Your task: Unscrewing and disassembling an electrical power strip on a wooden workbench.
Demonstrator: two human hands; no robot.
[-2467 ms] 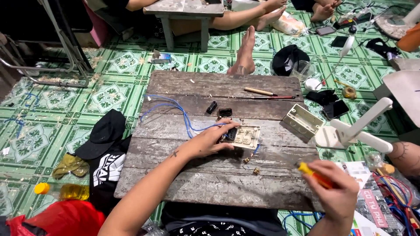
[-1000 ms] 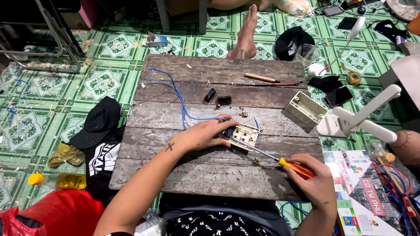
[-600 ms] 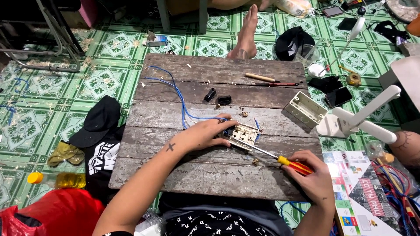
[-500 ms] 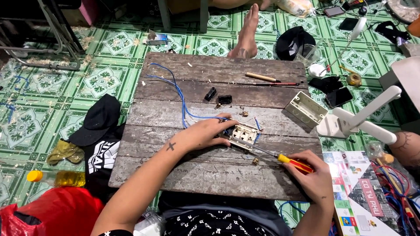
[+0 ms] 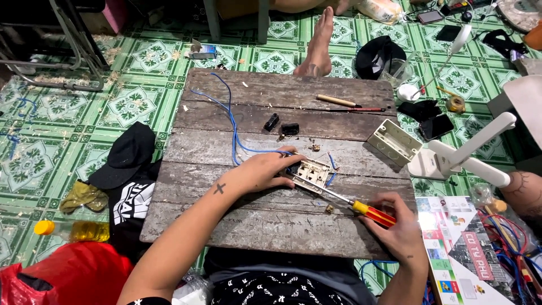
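The left hand [image 5: 265, 172] presses one switch plate [image 5: 311, 173] onto the wooden counter [image 5: 271, 226], fingers closed over its left edge and hiding where the blue wire [image 5: 231, 121] joins. The right hand [image 5: 398, 229] has its grip wrapped around one red-and-yellow screwdriver [image 5: 361, 208], tip at the plate. Two black parts [image 5: 281, 125] lie beyond, too small to identify

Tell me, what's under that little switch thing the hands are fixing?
The switch plate lies on the grey wooden board, held by the left hand. Blue wire runs in beside it; whatever is directly beneath stays hidden.
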